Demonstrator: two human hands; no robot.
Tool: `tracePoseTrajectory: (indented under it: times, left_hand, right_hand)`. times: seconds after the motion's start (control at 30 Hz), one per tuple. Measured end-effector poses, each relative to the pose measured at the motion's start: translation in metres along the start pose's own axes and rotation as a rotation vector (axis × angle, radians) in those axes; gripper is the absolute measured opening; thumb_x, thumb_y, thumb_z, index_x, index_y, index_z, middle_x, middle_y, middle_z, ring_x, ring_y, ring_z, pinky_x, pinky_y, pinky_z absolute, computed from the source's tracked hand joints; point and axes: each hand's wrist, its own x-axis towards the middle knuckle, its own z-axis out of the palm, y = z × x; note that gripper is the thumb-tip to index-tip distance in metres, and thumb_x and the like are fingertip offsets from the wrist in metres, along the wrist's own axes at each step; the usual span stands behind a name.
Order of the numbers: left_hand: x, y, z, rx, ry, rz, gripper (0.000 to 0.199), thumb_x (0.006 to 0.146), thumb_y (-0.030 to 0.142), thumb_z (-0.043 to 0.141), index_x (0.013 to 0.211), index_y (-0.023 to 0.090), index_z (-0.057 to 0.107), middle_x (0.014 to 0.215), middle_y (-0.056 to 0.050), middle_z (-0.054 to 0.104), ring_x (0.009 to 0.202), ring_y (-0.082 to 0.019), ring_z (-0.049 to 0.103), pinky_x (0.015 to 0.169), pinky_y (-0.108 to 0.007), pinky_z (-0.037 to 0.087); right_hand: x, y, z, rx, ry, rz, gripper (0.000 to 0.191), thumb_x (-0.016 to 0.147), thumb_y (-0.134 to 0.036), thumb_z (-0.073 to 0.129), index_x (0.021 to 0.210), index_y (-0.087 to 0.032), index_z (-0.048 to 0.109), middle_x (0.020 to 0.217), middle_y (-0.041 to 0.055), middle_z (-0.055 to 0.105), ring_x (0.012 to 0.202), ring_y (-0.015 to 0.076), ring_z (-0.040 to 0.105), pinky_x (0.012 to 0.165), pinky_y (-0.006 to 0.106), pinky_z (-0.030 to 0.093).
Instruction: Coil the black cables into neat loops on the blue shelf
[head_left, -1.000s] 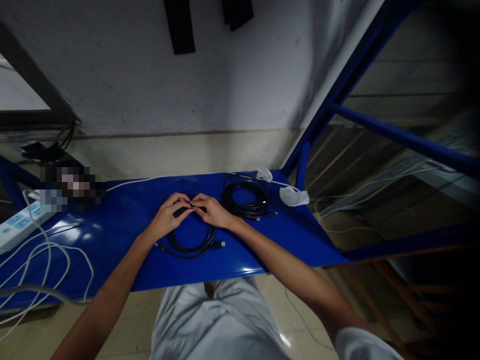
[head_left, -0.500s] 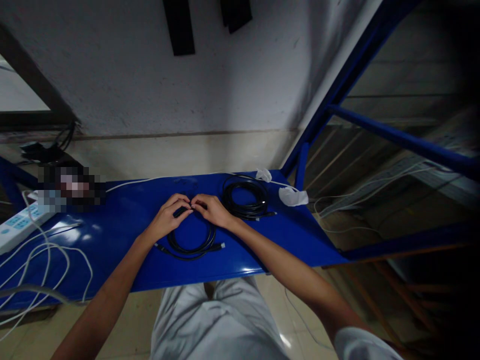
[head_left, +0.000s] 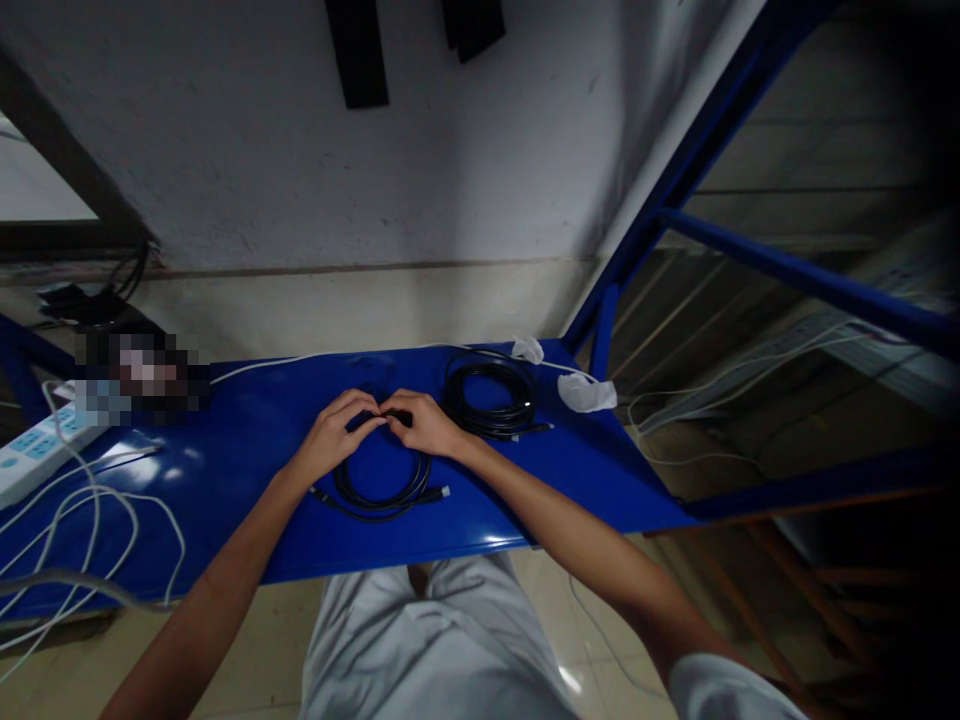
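Note:
A black cable (head_left: 384, 503) lies in a loose coil on the blue table, its two plug ends sticking out left and right at the near side. At the far side of this coil, my left hand (head_left: 341, 430) and my right hand (head_left: 421, 424) meet with thumbs and fingertips pinched together. Both are closed around the cable's far stretch. Whether something small is also between the fingertips is hidden. Just right of my right hand rests a second, thicker coil of black cable (head_left: 491, 400), untouched, with its plugs toward the near right.
Crumpled white pieces (head_left: 586, 394) lie at the table's (head_left: 247, 540) right end. A white power strip (head_left: 46, 450) and tangled white cords (head_left: 133, 520) occupy the left end. One white cord runs along the back edge by the wall. Blue frame bars (head_left: 600, 330) rise at the right.
My fingertips have drawn slightly closer together over the far side of the coil. Both cable coils stay where they were.

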Motion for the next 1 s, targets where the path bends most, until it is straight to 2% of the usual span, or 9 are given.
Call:
tracePoseTrajectory:
  times: [0.1, 0.3, 0.57, 0.8, 1.0]
  left_hand:
    - [0.000, -0.002, 0.000, 0.008, -0.004, -0.024, 0.010, 0.102, 0.032, 0.075, 0.106, 0.022, 0.073, 0.107, -0.009, 0.072, 0.102, -0.023, 0.071, 0.094, -0.039, 0.057]
    - [-0.001, -0.007, 0.000, 0.005, -0.020, -0.054, 0.011, 0.102, 0.033, 0.074, 0.104, 0.023, 0.071, 0.108, -0.008, 0.071, 0.103, -0.023, 0.070, 0.095, -0.038, 0.055]
    - [-0.001, -0.010, 0.002, -0.033, -0.056, -0.112, 0.012, 0.103, 0.035, 0.072, 0.102, 0.023, 0.071, 0.109, -0.006, 0.070, 0.101, -0.021, 0.069, 0.092, -0.035, 0.054]
    - [-0.002, -0.010, 0.001, -0.074, -0.095, -0.196, 0.014, 0.104, 0.037, 0.070, 0.104, 0.023, 0.073, 0.101, -0.004, 0.072, 0.093, -0.020, 0.068, 0.089, -0.034, 0.053]
    - [-0.001, -0.007, -0.001, -0.077, -0.088, -0.216, 0.019, 0.105, 0.041, 0.068, 0.104, 0.023, 0.075, 0.101, -0.005, 0.074, 0.091, -0.020, 0.069, 0.087, -0.034, 0.054]
  right_hand:
    - [-0.001, -0.002, 0.000, -0.017, -0.026, 0.020, 0.029, 0.091, -0.006, 0.070, 0.115, -0.018, 0.080, 0.110, 0.0082, 0.077, 0.096, 0.0191, 0.072, 0.093, 0.030, 0.054]
    - [0.000, 0.002, 0.002, 0.013, -0.030, 0.041, 0.018, 0.099, -0.026, 0.077, 0.115, -0.018, 0.080, 0.112, 0.0094, 0.078, 0.103, 0.0218, 0.074, 0.095, 0.032, 0.054]
    - [0.000, 0.006, 0.004, 0.046, -0.015, 0.056, 0.012, 0.097, -0.022, 0.077, 0.108, -0.018, 0.074, 0.103, 0.0056, 0.077, 0.094, 0.0201, 0.072, 0.088, 0.029, 0.053]
    - [0.000, 0.007, 0.005, 0.032, -0.031, 0.091, 0.009, 0.099, -0.024, 0.076, 0.105, -0.018, 0.074, 0.104, 0.0067, 0.077, 0.097, 0.0204, 0.072, 0.090, 0.029, 0.052]
    - [-0.001, 0.007, 0.005, 0.059, -0.031, 0.112, 0.010, 0.100, -0.025, 0.074, 0.107, -0.018, 0.073, 0.103, 0.0065, 0.078, 0.097, 0.0203, 0.073, 0.089, 0.029, 0.053]
